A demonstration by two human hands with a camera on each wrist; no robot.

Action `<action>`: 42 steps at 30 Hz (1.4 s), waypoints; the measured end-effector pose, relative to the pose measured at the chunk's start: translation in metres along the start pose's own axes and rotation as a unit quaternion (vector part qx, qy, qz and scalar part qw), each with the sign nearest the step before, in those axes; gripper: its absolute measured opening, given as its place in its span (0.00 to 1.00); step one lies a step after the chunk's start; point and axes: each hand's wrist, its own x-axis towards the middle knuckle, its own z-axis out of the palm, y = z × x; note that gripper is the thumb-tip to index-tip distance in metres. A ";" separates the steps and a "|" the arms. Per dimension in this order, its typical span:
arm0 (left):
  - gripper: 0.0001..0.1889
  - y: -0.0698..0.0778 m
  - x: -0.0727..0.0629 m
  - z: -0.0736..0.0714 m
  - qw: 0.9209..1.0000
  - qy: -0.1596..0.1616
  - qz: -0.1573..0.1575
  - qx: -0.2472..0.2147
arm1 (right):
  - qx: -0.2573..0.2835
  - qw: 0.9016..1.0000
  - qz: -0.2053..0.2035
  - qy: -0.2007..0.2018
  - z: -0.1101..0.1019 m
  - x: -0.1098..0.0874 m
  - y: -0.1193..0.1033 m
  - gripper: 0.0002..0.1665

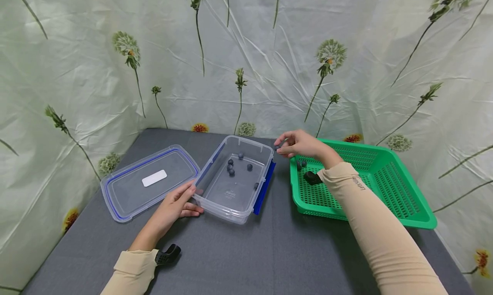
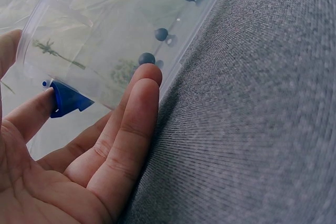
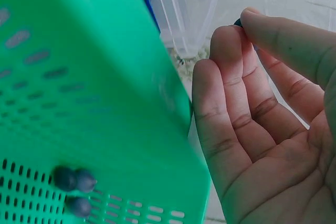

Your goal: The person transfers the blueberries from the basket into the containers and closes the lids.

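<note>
My right hand (image 1: 302, 144) is between the clear plastic container and the green basket, pinching a blueberry (image 1: 277, 148) between thumb and fingertips. Only a dark sliver of that blueberry (image 3: 238, 23) shows in the right wrist view. With my left hand (image 1: 175, 207) I hold the near left corner of the clear container (image 1: 227, 213), thumb at the rim and fingers along the outer wall. Several blueberries (image 1: 249, 167) lie scattered on its floor. A few more blueberries (image 3: 79, 206) sit in the green basket (image 1: 400, 188), beneath the right wrist.
A clear lid (image 1: 127, 196) with a blue seal and white label lies left of the container. One blue latch (image 1: 264, 188) hangs off the container's right side. Grey cloth (image 1: 239, 260) covers the table; a flowered sheet (image 1: 173, 72) hangs behind.
</note>
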 end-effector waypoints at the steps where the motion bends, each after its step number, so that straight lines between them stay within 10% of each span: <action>1: 0.33 0.000 0.000 0.000 1.000 0.000 -0.001 0.000 | 0.000 1.000 -0.001 -0.002 0.002 0.002 -0.001 0.19; 42: 0.33 -0.002 0.001 -0.002 1.000 0.005 -0.001 0.005 | -0.010 0.999 -0.031 -0.044 0.056 0.042 -0.036 0.17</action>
